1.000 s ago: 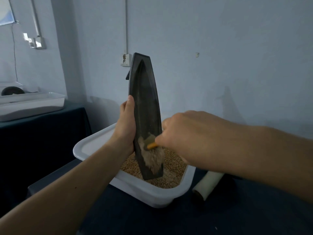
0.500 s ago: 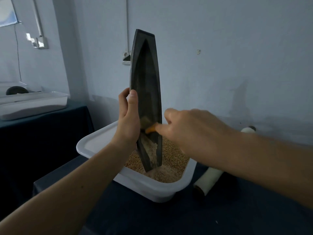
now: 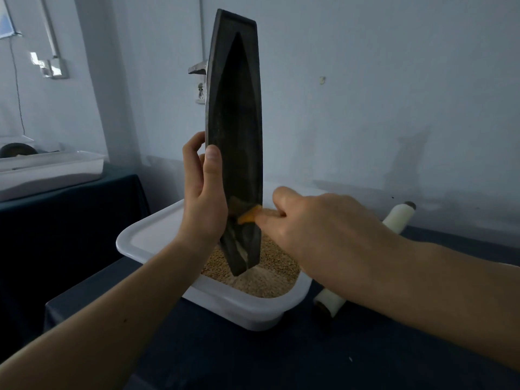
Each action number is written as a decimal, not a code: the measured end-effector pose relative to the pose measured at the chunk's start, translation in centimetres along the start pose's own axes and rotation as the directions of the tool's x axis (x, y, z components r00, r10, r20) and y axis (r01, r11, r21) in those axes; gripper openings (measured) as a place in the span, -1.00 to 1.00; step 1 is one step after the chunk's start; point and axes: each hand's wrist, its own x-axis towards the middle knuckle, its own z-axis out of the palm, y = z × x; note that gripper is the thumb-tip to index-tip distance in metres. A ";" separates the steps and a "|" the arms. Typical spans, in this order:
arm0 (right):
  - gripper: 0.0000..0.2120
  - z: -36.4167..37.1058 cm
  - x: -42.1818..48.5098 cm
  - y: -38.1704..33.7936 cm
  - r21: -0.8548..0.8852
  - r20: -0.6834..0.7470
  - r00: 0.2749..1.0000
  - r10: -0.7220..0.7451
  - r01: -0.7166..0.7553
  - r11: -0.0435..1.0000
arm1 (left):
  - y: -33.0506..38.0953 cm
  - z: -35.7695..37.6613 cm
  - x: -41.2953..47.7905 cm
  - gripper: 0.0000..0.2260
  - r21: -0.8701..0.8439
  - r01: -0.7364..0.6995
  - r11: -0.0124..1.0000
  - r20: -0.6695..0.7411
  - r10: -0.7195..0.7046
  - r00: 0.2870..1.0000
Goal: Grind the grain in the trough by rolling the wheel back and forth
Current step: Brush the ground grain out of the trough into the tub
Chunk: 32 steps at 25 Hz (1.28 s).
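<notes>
Pale blue-grey wall [image 3: 365,108], matt and slightly blotchy, backs a table draped in dark blue cloth [image 3: 253,356]. On the cloth sits a smooth white plastic tub [image 3: 146,237] with rounded corners and a rolled rim. Its right half is heaped with tan, gritty grain [image 3: 270,271], and its left half shows bare white floor. The trough [image 3: 239,122], a long, dark, dull-surfaced boat shape with pointed ends and a V-shaped channel, stands almost upright in the tub, its lower point down at the grain. The left hand [image 3: 202,204] grips the trough's left edge at mid-height, thumb flat on the front rim and fingers wrapped behind. The right hand [image 3: 318,229] has its fingers curled, pinching the orange handle of a small brush [image 3: 249,215] whose dull bristles lie inside the channel low down. The trough's upper half rises free above both hands. A white cylinder [image 3: 398,219] with dark ends lies on the cloth just beside the tub's right wall, its middle hidden by the right forearm. Well apart at far left, a second white tray [image 3: 50,170] rests on another dark-draped surface.
</notes>
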 end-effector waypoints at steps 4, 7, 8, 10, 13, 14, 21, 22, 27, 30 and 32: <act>-0.70 0.6 -1.4 0.1 0.009 0.212 0.968 -0.138 0.140 0.990 | 0.0 0.1 -0.1 -0.56 0.018 -0.050 0.999 0.015 0.050 0.999; -0.83 -0.9 -2.3 -0.2 -0.102 0.161 0.987 -0.026 0.043 0.994 | -0.1 0.2 -0.1 -0.55 0.022 -0.065 0.998 0.016 0.065 0.998; -0.76 -1.0 -2.4 -0.1 -0.093 0.159 0.987 0.013 0.002 0.996 | -0.2 0.2 -0.1 -0.55 0.022 -0.065 0.998 0.015 0.065 0.998; -0.60 -1.0 -1.9 0.0 -0.085 0.116 0.993 0.014 -0.005 0.996 | 0.0 0.2 -0.2 -0.56 0.008 -0.060 0.998 0.008 0.060 0.998; -0.68 -0.1 -0.3 -0.4 0.019 -0.015 0.999 0.040 -0.040 0.999 | 0.1 0.2 -0.2 -0.56 -0.001 -0.065 0.998 -0.002 0.065 0.998; -0.78 0.6 -0.1 -0.4 0.019 -0.004 1.000 -0.015 0.015 1.000 | 0.1 0.1 -0.2 -0.57 0.002 -0.071 0.997 -0.004 0.071 0.997; -0.35 -0.3 -2.1 1.4 0.090 0.002 0.987 -0.159 0.158 0.983 | 0.0 0.1 -0.2 -0.58 0.010 -0.076 0.997 -0.023 0.076 0.997; -0.31 -0.2 -1.9 1.3 0.067 -0.039 0.988 -0.153 0.155 0.986 | 0.0 0.1 -0.2 -0.57 0.001 -0.076 0.997 -0.030 0.076 0.997; -0.48 1.1 -2.3 1.7 0.176 0.138 0.978 -0.159 0.134 0.975 | -0.1 -0.1 -0.2 -0.57 -0.015 -0.109 0.994 -0.056 0.108 0.993; -0.52 1.6 -2.7 2.1 0.191 -0.054 0.994 -0.091 0.100 0.977 | 0.0 -0.2 -0.2 -0.54 -0.034 -0.112 0.993 -0.080 0.109 0.991; -0.54 2.0 -2.3 2.1 0.112 -0.012 0.995 -0.097 0.098 0.989 | 0.0 -0.2 -0.1 -0.55 -0.049 -0.124 0.991 -0.084 0.120 0.989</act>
